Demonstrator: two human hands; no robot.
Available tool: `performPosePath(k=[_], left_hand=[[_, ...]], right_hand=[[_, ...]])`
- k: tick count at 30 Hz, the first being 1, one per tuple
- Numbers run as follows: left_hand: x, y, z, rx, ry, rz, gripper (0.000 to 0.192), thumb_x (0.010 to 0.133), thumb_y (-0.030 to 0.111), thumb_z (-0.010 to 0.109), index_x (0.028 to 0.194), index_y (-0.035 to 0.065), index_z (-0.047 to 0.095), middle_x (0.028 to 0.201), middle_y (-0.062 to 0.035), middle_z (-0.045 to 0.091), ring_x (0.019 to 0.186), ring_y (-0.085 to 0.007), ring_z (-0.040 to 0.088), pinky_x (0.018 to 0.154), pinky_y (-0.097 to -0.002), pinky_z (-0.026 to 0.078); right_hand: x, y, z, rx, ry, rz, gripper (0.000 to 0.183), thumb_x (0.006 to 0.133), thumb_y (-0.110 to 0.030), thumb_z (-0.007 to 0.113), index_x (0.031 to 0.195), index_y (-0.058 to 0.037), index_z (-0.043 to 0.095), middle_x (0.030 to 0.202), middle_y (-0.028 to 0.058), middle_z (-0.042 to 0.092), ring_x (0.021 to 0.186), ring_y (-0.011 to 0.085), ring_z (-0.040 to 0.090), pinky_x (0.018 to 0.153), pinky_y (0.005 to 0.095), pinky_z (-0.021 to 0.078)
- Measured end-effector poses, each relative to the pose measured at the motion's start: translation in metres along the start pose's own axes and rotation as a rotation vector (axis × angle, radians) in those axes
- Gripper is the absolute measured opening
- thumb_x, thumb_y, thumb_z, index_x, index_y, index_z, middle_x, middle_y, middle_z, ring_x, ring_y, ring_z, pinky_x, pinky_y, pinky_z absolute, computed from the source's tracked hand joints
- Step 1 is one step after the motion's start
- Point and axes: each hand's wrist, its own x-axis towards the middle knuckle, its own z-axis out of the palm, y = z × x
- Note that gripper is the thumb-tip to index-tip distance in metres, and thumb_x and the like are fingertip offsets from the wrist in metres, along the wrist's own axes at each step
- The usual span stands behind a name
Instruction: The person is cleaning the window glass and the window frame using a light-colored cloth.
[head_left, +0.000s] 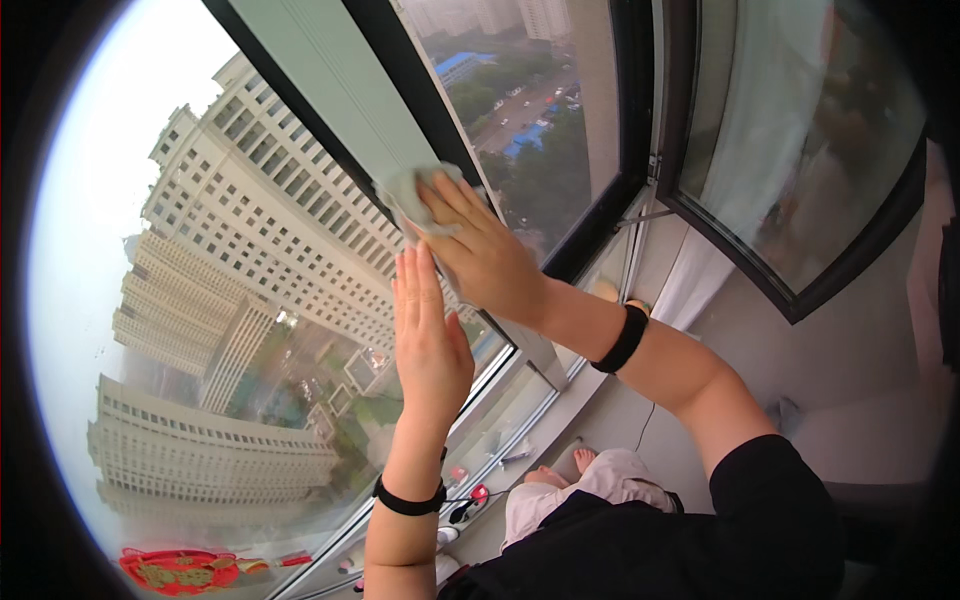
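Observation:
A pale grey-green cloth (411, 196) lies bunched against the light window mullion (337, 82) between two dark frame strips. My right hand (480, 251), fingers extended, presses on the cloth from the right and covers part of it. Just below, my left hand (427, 330) is raised with its fingers straight and close together, the tips near the cloth's lower edge. Nothing shows in its grasp; whether its fingertips touch the cloth or the glass, I cannot tell. Black bands circle both forearms.
An opened dark-framed window sash (795, 307) juts inward at the right, near a white curtain (697, 277). A red ornament with gold patterns (180, 571) is at the lower left glass. Small items, including a pen-like object (516, 457), lie along the sill beside my bare feet.

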Motion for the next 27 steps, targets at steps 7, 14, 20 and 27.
performPosePath(k=[7, 14, 20, 27], left_hand=[[0.007, 0.003, -0.009, -0.086, 0.061, -0.041, 0.074, 0.076, -0.014, 0.046, 0.146, -0.0038, 0.027, 0.149, -0.0263, 0.030, 0.140, -0.0407, 0.029, 0.113, -0.0444, 0.027], [-0.016, -0.010, 0.022, -0.120, -0.111, -0.064, 0.074, 0.079, -0.014, 0.048, 0.148, -0.0032, 0.024, 0.152, -0.0253, 0.026, 0.140, -0.0399, 0.029, 0.112, -0.0426, 0.029], [-0.023, -0.004, 0.043, -0.250, -0.148, -0.095, 0.078, 0.077, -0.013, 0.051, 0.149, -0.0003, 0.023, 0.152, -0.0263, 0.025, 0.138, -0.0413, 0.031, 0.108, -0.0416, 0.036], [-0.029, -0.010, 0.030, -0.307, -0.186, -0.077, 0.078, 0.079, -0.012, 0.049, 0.150, -0.0018, 0.018, 0.154, -0.0241, 0.022, 0.142, -0.0387, 0.024, 0.114, -0.0427, 0.027]], right_hand=[[0.037, -0.005, 0.008, 0.041, 0.201, -0.020, 0.046, 0.084, -0.014, 0.060, 0.129, -0.0026, 0.056, 0.136, 0.0250, 0.050, 0.135, 0.0407, 0.036, 0.112, 0.0530, 0.0279], [-0.050, 0.007, 0.033, 0.007, 0.074, 0.146, 0.041, 0.087, -0.011, 0.058, 0.127, -0.0029, 0.056, 0.138, 0.0241, 0.047, 0.134, 0.0426, 0.037, 0.110, 0.0540, 0.0300], [-0.125, 0.006, 0.034, 0.046, -0.101, 0.292, 0.045, 0.094, -0.008, 0.049, 0.139, -0.0063, 0.046, 0.144, 0.0215, 0.041, 0.137, 0.0415, 0.033, 0.109, 0.0519, 0.0341], [-0.112, -0.010, 0.033, 0.121, -0.069, 0.357, 0.046, 0.094, -0.007, 0.048, 0.140, -0.0034, 0.044, 0.142, 0.0247, 0.041, 0.137, 0.0430, 0.032, 0.109, 0.0534, 0.0338]])
